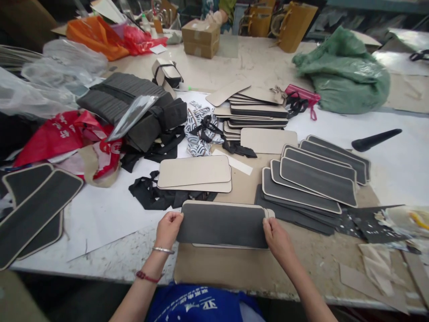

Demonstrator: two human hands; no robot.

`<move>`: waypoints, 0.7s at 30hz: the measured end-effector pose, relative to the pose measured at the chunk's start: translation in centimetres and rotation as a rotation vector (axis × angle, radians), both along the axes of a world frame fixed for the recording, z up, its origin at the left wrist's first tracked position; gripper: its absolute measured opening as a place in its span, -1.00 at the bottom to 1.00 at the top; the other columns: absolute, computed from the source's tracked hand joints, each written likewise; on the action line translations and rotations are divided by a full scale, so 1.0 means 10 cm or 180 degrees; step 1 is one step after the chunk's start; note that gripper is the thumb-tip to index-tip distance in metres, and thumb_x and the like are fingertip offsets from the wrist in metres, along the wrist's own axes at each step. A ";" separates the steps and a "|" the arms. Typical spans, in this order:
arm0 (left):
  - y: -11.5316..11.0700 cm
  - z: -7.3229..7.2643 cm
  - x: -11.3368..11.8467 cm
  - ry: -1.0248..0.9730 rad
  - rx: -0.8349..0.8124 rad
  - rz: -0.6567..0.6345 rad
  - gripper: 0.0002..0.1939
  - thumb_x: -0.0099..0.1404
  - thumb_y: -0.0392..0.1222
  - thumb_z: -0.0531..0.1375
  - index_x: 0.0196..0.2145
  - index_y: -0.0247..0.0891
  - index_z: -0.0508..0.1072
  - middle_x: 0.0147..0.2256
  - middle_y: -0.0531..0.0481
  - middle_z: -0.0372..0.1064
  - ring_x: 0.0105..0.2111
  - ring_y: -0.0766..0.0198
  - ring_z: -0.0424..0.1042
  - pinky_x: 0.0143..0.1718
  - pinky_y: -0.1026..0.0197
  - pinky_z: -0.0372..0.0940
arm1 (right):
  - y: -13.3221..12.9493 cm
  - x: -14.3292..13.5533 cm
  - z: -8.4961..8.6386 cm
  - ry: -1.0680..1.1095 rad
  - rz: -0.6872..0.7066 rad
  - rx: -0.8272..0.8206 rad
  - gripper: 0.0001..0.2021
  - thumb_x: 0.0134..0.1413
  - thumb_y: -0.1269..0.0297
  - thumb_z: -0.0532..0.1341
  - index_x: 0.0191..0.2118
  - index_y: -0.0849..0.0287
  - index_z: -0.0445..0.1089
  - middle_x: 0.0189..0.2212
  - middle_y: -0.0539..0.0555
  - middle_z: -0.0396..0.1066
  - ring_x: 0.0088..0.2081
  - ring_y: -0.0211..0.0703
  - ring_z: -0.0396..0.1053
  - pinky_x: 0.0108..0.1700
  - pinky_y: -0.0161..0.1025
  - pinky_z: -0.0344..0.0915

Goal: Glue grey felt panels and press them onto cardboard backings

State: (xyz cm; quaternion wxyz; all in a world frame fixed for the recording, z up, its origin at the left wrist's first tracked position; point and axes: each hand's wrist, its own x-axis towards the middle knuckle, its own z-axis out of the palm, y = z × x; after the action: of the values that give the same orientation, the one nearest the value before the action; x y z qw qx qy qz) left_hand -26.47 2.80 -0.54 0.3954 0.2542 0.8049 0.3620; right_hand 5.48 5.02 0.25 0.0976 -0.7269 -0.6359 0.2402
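Note:
Between my hands is a dark grey rectangular panel (221, 226), held over a beige-edged board (269, 213) that shows at its right end and along its top. My left hand (169, 227) pinches the panel's upper left corner. At the right end, my right hand (276, 235) grips the other side with thumb and fingers. Just beyond lie two beige boards (194, 172) on black fabric strips (147, 192). To the right are several grey panels with beige rims (318, 179), fanned over plain dark grey sheets (298, 214).
A stack of beige boards (254, 112) stands farther back. At left are grey panels (40, 214), a red bag (63, 138) and a dark ribbed bundle (124, 98). A green sack (345, 74), a black pointed tool (377, 140) and scraps (378, 268) lie right. Another person's hand (216, 18) is by a carton (201, 40).

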 end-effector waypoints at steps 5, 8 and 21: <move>0.05 -0.04 0.02 0.0577 -0.0176 -0.0334 -0.78 -0.07 -0.01 0.12 -0.62 -0.22 0.34 -0.67 0.12 0.27 -0.58 0.29 0.25 -0.49 0.26 0.12 | 0.00 -0.02 -0.12 -0.0448 0.0082 -0.0010 -0.77 0.13 0.20 -0.11 -0.51 0.11 0.08 -0.60 -0.03 0.10 -0.57 -0.24 0.12 -0.50 -0.27 -0.02; 0.06 0.01 0.06 0.0678 -0.0237 -0.0343 -0.80 -0.06 -0.03 0.11 -0.63 -0.20 0.33 -0.66 0.12 0.28 -0.58 0.27 0.27 -0.48 0.25 0.12 | -0.01 -0.02 -0.18 -0.0498 0.0162 0.0144 -0.76 0.13 0.20 -0.10 -0.52 0.11 0.10 -0.59 -0.01 0.13 -0.56 -0.23 0.14 -0.49 -0.26 0.00; 0.05 -0.02 0.07 0.0570 -0.0237 -0.0276 -0.80 -0.05 -0.02 0.12 -0.63 -0.20 0.31 -0.67 0.12 0.25 -0.57 0.27 0.25 -0.48 0.26 0.11 | 0.01 -0.05 -0.23 -0.0889 0.0204 0.0121 -0.76 0.15 0.21 -0.10 -0.50 0.11 0.12 -0.54 0.07 0.26 -0.51 -0.16 0.27 -0.46 -0.25 0.08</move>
State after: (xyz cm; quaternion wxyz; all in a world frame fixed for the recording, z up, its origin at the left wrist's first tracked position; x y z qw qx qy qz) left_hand -25.78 3.34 -0.77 0.3463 0.3053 0.8382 0.2903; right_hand 4.97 5.13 -2.02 0.0142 -0.7306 -0.6706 0.1277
